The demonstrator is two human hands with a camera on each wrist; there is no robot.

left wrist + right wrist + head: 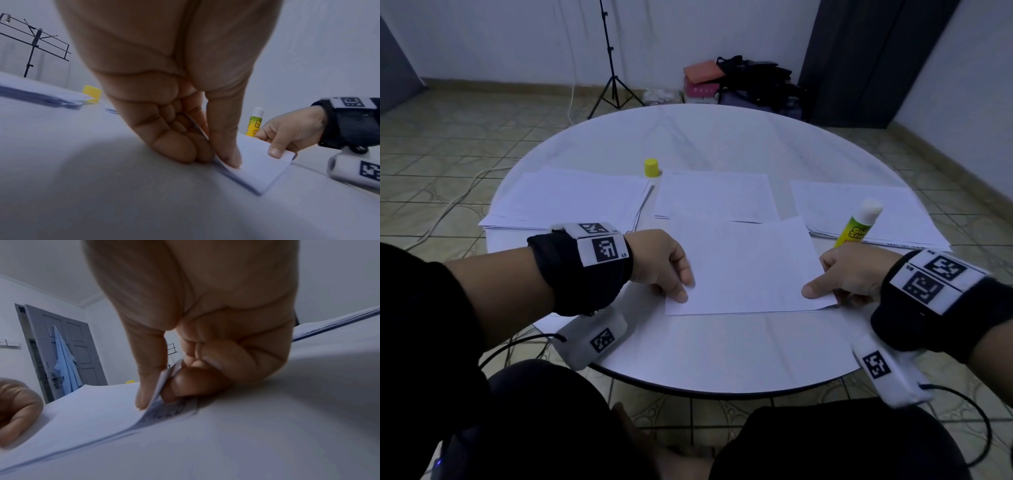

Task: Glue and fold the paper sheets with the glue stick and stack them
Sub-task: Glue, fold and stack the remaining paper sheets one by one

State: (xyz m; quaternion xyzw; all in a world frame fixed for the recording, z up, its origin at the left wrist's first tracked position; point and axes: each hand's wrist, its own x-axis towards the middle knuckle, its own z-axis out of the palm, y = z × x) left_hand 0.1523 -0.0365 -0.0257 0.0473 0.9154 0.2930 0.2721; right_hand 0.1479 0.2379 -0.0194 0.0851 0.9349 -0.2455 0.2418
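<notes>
Round and smooth, the white table (722, 137) stands on a patterned tile floor (465, 137) between pale walls; at its near edge the left hand (661, 263) and right hand (846, 274) each pinch a near corner of a thin paper sheet (746, 267), thumb on top; beyond lie three flat paper stacks (571, 198), a yellow cap (651, 168), and the uncapped glue stick (859, 222) upright beside the right hand.

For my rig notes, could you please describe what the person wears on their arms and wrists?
Both arms have black sleeves. Each wrist carries a black wrap with white tags printed with black square codes, left wrap, right wrap. Under each hangs a white camera pod, also coded, trailing a black cable.
</notes>
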